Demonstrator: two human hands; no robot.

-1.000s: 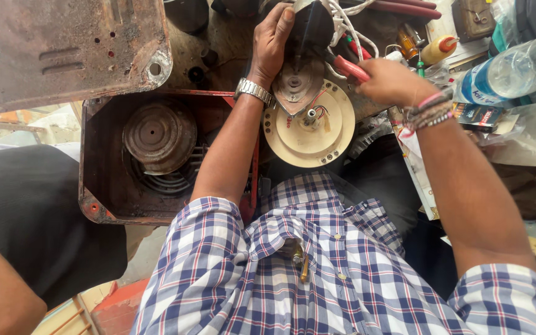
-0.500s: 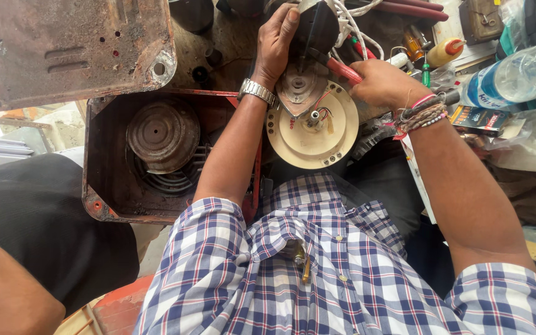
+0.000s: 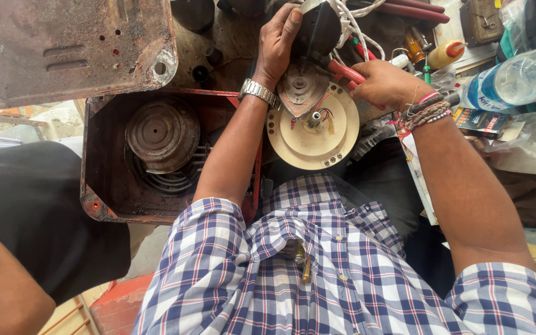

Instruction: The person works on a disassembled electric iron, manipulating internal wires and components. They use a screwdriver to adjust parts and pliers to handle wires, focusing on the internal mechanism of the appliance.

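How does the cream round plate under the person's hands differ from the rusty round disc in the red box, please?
The cream plate looks clean and pale, with small wires at its centre; the rusty disc is dark brown and bare. The cream plate lies below the left hand and right hand; the rusty disc sits untouched inside the red box. Both are round and lie flat.

Your single head camera looks steeply down from close above, over your checked shirt (image 3: 317, 273) toward the cluttered table (image 3: 231, 43).
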